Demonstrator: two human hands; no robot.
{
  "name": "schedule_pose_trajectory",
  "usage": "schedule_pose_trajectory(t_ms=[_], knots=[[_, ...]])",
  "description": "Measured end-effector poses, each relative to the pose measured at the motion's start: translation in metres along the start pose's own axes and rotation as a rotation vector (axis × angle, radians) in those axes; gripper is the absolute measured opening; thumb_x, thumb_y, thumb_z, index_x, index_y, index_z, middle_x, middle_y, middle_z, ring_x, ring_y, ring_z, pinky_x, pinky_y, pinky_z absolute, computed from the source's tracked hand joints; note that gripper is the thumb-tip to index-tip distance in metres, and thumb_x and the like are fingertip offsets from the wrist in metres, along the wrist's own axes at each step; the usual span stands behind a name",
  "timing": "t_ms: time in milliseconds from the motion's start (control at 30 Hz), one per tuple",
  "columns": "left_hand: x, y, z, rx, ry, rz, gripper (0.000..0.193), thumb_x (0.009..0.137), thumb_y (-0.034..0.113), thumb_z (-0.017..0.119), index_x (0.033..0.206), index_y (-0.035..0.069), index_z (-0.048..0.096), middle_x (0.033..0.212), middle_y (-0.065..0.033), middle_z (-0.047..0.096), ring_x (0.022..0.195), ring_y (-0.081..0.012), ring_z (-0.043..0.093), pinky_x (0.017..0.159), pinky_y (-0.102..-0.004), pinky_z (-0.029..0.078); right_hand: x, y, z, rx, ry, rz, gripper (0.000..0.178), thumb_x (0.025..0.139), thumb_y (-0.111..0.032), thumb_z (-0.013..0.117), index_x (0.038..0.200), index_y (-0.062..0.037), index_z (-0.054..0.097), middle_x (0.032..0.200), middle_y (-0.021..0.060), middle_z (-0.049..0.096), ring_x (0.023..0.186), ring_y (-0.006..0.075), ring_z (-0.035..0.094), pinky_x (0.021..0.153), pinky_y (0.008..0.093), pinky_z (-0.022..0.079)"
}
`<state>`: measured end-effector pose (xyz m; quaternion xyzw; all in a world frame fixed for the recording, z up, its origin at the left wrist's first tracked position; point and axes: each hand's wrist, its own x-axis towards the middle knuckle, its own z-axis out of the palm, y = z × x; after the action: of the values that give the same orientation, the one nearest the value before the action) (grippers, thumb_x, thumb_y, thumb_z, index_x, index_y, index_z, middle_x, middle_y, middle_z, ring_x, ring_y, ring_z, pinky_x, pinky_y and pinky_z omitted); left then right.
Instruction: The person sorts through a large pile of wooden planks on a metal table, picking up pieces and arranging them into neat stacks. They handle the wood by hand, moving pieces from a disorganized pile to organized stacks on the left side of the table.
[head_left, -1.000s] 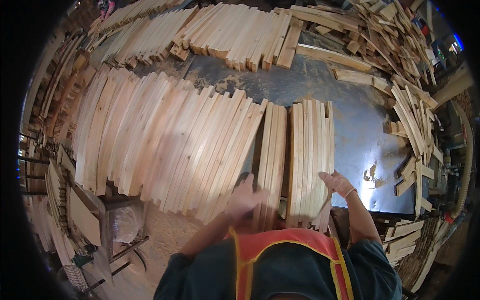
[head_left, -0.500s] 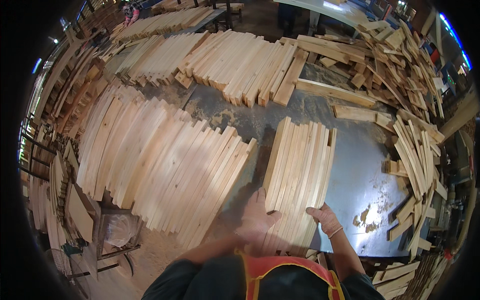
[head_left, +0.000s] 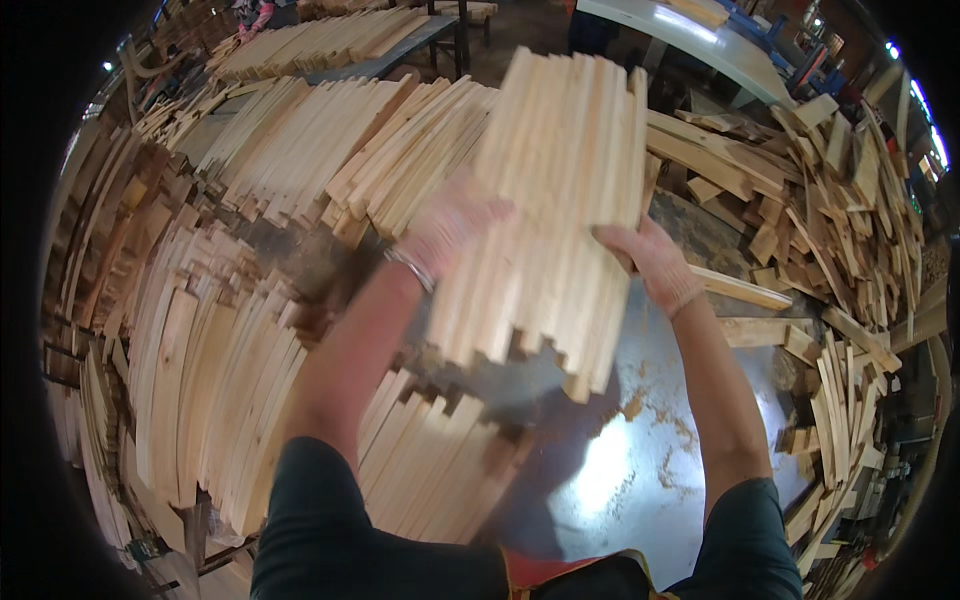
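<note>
My left hand (head_left: 450, 225) and my right hand (head_left: 656, 262) squeeze a bundle of pale wooden strips (head_left: 550, 210) from its two sides. The strips lie tight side by side, lengthwise away from me, with uneven near ends. My left thumb reaches over the left edge, while the right thumb lies on the right edge; the other fingers are mostly hidden or smeared by motion. The bundle is raised above the metal tabletop (head_left: 590, 490) and covers part of the far row of strips (head_left: 415, 150).
More strips (head_left: 215, 370) lie in a row at the near left. A heap of wood offcuts (head_left: 790, 190) fills the far right, with loose pieces (head_left: 840, 410) below it. A pale table (head_left: 690, 35) stands at the back, and sawdust patches dot the metal.
Both hands have carried the bundle up off the tabletop and away from me, toward the far row of strips. My arms are stretched further out, and the view has shifted.
</note>
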<state>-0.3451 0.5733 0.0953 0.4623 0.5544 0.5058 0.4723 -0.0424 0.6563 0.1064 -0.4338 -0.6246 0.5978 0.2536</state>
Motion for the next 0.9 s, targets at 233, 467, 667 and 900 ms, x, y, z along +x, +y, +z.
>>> schedule_pose_trajectory(t_ms=[233,467,667,900], knots=[[0.126,-0.033,-0.136,1.449,0.237,-0.166,0.075,0.097,0.054,0.066,0.149,0.0,0.056,0.145,-0.021,0.064,0.138,-0.0347,0.057,0.118,-0.0431,0.044,0.17,0.034,0.113,0.084,-0.297,0.064,0.078,0.089,-0.039,0.081,0.14,0.013,0.053,0.099,0.0133,0.068,0.088,0.0176,0.066,0.076,0.0297,0.055],[-0.036,-0.066,-0.134,1.41,0.593,0.182,0.068,0.09,0.043,0.075,0.147,0.008,0.059,0.152,-0.0162,0.057,0.14,-0.0373,0.053,0.115,-0.0458,0.046,0.017,0.065,0.1,0.117,-0.153,0.042,0.075,0.099,-0.02,0.074,0.162,0.002,0.039,0.126,0.0109,0.067,0.118,0.0203,0.063,0.104,0.033,0.051],[-0.374,-0.098,-0.106,1.311,0.906,-0.221,0.079,0.093,0.033,0.078,0.159,0.004,0.048,0.16,-0.0233,0.048,0.147,-0.0423,0.046,0.119,-0.0504,0.042,-0.237,0.191,0.037,0.264,0.011,0.361,0.08,0.099,-0.019,0.073,0.166,-0.0006,0.034,0.127,0.0106,0.069,0.118,0.0208,0.065,0.103,0.0323,0.052],[-0.716,-0.255,-0.108,-0.051,1.689,-0.428,0.065,0.097,0.048,0.075,0.146,0.009,0.06,0.149,-0.012,0.062,0.133,-0.0342,0.06,0.112,-0.0505,0.049,-0.405,0.247,0.154,0.063,-0.485,0.536,0.098,0.096,-0.034,0.078,0.168,0.0033,0.024,0.114,0.0091,0.07,0.108,0.0172,0.064,0.101,0.0306,0.051]])
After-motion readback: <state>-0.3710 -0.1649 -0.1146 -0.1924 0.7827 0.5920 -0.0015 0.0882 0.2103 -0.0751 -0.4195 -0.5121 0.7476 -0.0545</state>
